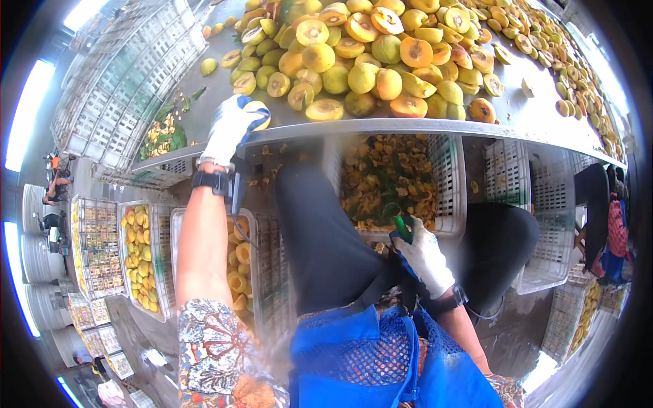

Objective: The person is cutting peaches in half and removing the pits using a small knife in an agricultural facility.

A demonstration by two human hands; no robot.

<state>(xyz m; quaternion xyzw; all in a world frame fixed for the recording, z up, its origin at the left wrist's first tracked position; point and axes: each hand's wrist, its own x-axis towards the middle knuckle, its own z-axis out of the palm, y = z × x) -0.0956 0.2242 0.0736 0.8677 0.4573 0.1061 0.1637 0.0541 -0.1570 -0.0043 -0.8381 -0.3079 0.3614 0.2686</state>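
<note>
My left hand (231, 129), in a white glove with blue-coated fingers, is closed round a yellow-green peach (259, 116) at the near edge of the metal table (292, 130). Whether that peach is whole or halved I cannot tell. Lower and to the right, my right hand (423, 260), gloved alike, grips the green handle of a small pitting tool (403, 229). Its tip seems to be a thin loop, over a crate of scraps (450, 190) between my knees. Heaped on the table are peach halves (362, 27), some cut side up with stones showing.
A tall white crate (109, 95) leans at the table's left. Crates filled with peaches (139, 255) stand on the floor to my left, one beside my left forearm. To my right is another white crate (547, 251). Leaves and scraps (163, 132) lie on the table's left corner.
</note>
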